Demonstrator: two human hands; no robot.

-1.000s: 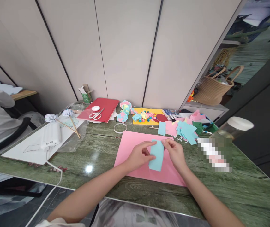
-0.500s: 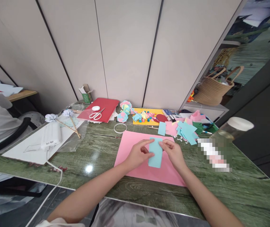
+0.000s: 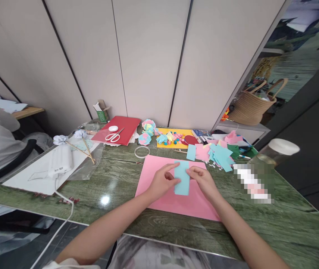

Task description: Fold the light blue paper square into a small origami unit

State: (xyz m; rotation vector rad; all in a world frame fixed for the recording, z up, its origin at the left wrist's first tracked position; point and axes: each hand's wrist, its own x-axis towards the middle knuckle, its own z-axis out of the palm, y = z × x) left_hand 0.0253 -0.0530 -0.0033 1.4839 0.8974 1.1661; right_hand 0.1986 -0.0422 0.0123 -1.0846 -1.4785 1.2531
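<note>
Just below the centre of my frame, I have a large sheet (image 3: 176, 204) on the table (image 3: 114, 209), with the paper strip (image 3: 182, 185) over it, between the left hand (image 3: 162, 183) and right hand (image 3: 204, 181). A ring (image 3: 142, 157) lies just off the sheet's upper-left corner. Left of centre, scissors (image 3: 117, 133) rest on a folder (image 3: 125, 125), a box (image 3: 101, 114) behind. Far left, I see a power bank (image 3: 60, 160) on drawing paper (image 3: 22, 179). Right of centre, loose paper pieces (image 3: 222, 157) lie beyond the right hand, left of a jar (image 3: 272, 151). Upper right, a basket (image 3: 250, 106) sits on a shelf (image 3: 249, 130).
</note>
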